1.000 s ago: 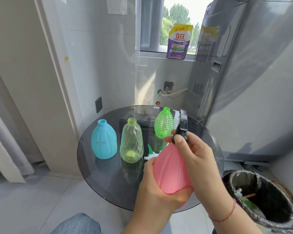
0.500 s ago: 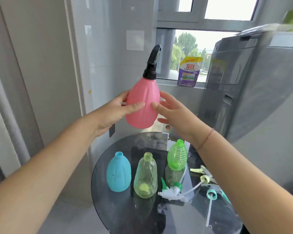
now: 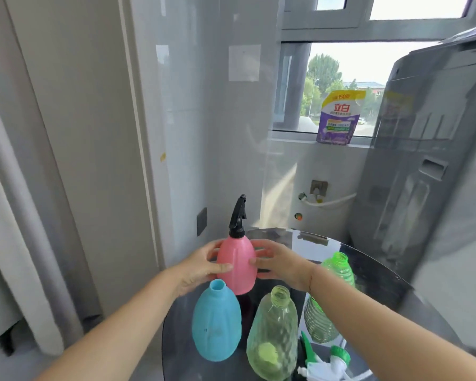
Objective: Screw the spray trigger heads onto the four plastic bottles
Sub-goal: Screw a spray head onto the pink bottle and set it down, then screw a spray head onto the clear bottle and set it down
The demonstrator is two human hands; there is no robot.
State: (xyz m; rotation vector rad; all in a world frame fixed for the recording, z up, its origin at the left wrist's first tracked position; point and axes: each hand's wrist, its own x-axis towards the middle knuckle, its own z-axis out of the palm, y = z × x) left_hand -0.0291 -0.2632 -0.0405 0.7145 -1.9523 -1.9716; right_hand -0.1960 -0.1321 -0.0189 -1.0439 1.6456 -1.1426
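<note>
A pink bottle (image 3: 238,264) with a black spray trigger head (image 3: 238,217) on its neck stands upright at the far left of the round dark glass table (image 3: 368,266). My left hand (image 3: 202,265) and my right hand (image 3: 279,264) clasp its two sides. Nearer to me stand a blue bottle (image 3: 216,323), a pale yellow-green clear bottle (image 3: 272,334) and a bright green ribbed bottle (image 3: 334,295), all with bare necks. A white and green trigger head (image 3: 327,362) lies on the table at the bottom right, partly behind my right forearm.
A grey washing machine (image 3: 434,166) rises right of the table. A purple detergent pouch (image 3: 340,118) stands on the window sill. A white wall and door frame are on the left, with a curtain (image 3: 14,243) beside them.
The pink bottle with its black head has come down from chest height to the far left of the table, both hands still on it. The view has tilted down.
</note>
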